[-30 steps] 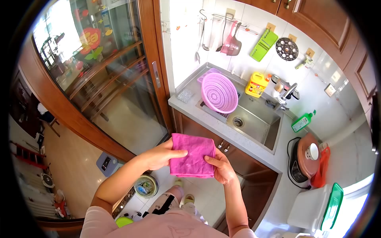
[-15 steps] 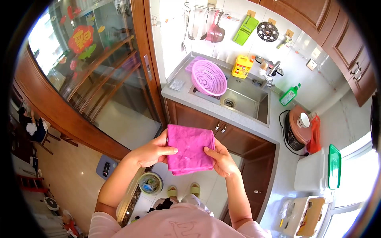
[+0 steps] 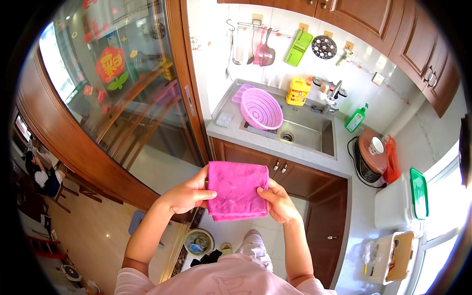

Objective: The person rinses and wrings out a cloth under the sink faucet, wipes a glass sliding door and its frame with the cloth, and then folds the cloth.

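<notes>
Both hands are on the one thing here: left hand [image 3: 188, 193] pinching the left edge of a folded pink cloth [image 3: 238, 189], right hand [image 3: 279, 201] pinching the right edge, thumbs flat on the front and the rest of the fingers mostly tucked behind where I can't make them out. The cloth hangs in the air in front of the pink shirt [image 3: 226, 276], roughly square, with a few layers showing along the bottom. My guess is it's super light and soft, nothing to break, and the fabric looks grippy rather than slick; can't tell if it's damp, which would add a bit of weight. It'll flop if you only grab one corner, and a loose pinch could let the inner layers slide apart, so I'd hold opposite sides about midway and catch every layer between thumb and fingers, like here. Past it are the brown cabinet doors [image 3: 236, 149], then the grey bench [image 3: 361, 211] with the sink [image 3: 312, 129], a purple colander [image 3: 261, 109] at its left end and a yellow jug [image 3: 298, 92] behind.
</notes>
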{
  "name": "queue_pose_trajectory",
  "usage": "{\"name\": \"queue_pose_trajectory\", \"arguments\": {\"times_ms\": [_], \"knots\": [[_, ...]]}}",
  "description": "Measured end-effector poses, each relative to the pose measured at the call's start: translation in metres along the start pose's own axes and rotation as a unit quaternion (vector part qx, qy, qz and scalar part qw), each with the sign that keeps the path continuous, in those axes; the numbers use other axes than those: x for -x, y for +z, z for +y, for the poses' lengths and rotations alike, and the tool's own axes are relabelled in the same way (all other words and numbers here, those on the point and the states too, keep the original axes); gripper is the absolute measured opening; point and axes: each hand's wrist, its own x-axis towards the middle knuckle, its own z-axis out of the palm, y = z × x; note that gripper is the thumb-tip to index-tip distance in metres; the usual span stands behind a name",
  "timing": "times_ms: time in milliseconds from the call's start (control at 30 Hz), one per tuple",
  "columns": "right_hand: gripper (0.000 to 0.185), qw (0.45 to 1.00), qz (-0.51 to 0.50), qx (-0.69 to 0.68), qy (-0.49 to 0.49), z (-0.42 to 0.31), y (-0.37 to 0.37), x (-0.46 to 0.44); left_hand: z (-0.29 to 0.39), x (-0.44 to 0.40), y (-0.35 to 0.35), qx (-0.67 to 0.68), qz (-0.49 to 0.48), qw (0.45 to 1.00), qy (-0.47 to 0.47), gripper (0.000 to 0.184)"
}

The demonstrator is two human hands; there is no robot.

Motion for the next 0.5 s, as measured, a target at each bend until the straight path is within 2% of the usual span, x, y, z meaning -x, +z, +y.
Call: {"name": "queue_pose_trajectory", "arguments": {"times_ms": [67,167,200,267,400,500], "knots": [[0.029,1.0,-0.008,0.0,-0.008,-0.003,-0.008,-0.016,0.013,-0.004,-0.003,0.006,0.008,1.0,-0.008,0.052],[0.022,0.998,-0.06,0.025,-0.025,-0.018,-0.024,-0.045,0.003,-0.03,-0.043,0.001,-0.073,0.997,0.038,0.032],[0.022,0.995,-0.093,0.034,-0.02,-0.025,-0.032,-0.06,0.023,-0.031,-0.031,0.012,-0.032,0.999,0.037,0.031],[0.024,0.985,-0.166,0.05,-0.002,-0.041,-0.046,-0.093,0.03,-0.049,-0.042,0.0,-0.021,0.999,0.048,0.03],[0.032,0.983,-0.173,0.003,0.066,-0.071,-0.05,-0.158,0.05,-0.081,-0.061,-0.021,0.031,0.997,0.071,0.027],[0.035,0.973,-0.216,-0.024,0.076,-0.089,-0.045,-0.205,0.067,-0.1,-0.076,-0.111,0.08,0.984,0.113,0.022]]}}
